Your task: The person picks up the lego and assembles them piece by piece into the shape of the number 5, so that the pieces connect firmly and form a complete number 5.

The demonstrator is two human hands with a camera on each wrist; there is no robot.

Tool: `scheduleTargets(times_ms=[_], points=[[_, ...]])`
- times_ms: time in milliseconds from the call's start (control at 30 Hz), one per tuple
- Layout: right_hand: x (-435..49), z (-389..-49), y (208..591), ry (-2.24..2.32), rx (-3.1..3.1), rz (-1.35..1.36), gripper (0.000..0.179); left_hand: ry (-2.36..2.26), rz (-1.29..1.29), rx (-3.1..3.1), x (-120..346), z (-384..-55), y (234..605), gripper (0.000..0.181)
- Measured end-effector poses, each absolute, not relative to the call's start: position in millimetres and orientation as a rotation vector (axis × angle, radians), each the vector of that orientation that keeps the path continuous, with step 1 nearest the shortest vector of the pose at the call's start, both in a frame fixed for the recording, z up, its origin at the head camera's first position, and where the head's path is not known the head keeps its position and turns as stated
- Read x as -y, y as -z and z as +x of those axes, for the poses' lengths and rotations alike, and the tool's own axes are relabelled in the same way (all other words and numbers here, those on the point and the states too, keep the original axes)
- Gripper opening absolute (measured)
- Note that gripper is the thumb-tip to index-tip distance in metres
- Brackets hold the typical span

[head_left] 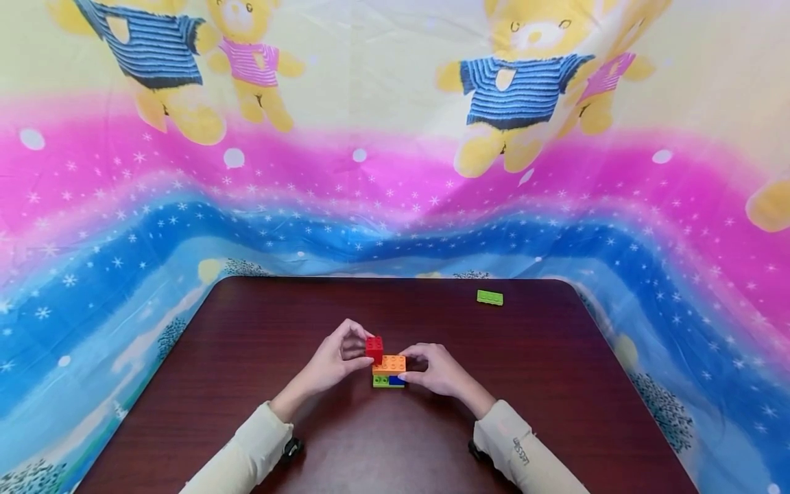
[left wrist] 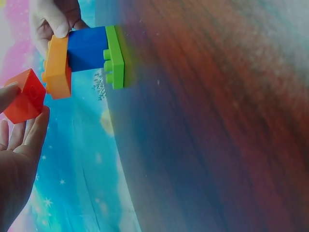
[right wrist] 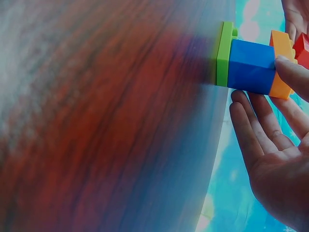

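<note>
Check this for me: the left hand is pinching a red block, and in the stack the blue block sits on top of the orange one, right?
Not quite: the blue block sits under the orange block, as the left wrist view shows. The left hand is pinching the red block.

Dark lettering (head_left: 521, 451) on the pale right sleeve (head_left: 549, 466) appears to read "LetsSlim"; it is small and tilted, so the exact spelling is uncertain. It stands just right of the black wrist device (head_left: 477, 451).
</note>
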State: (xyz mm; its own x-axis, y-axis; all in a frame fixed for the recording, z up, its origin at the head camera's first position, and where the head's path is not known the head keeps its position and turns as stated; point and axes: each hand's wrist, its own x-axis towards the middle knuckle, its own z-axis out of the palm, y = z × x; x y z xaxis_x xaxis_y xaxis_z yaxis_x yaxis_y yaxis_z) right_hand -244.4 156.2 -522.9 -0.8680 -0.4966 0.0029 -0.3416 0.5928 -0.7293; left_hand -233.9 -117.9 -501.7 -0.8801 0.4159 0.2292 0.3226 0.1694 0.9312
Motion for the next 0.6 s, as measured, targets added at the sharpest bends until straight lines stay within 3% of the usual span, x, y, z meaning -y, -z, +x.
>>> scheduleTargets(times_ms=[233,600], points=[[-156.4,-245.2,523.0,1.142,-2.618,-0.712,0.038,-1.753,0.754,-2.353,114.8,-234.0,506.0,0.051],[-156.4,-245.3,525.1,1.133,-2.623,-0.702,0.038,-1.73,0.766,-2.376,114.4,-232.3,509.1,0.041]])
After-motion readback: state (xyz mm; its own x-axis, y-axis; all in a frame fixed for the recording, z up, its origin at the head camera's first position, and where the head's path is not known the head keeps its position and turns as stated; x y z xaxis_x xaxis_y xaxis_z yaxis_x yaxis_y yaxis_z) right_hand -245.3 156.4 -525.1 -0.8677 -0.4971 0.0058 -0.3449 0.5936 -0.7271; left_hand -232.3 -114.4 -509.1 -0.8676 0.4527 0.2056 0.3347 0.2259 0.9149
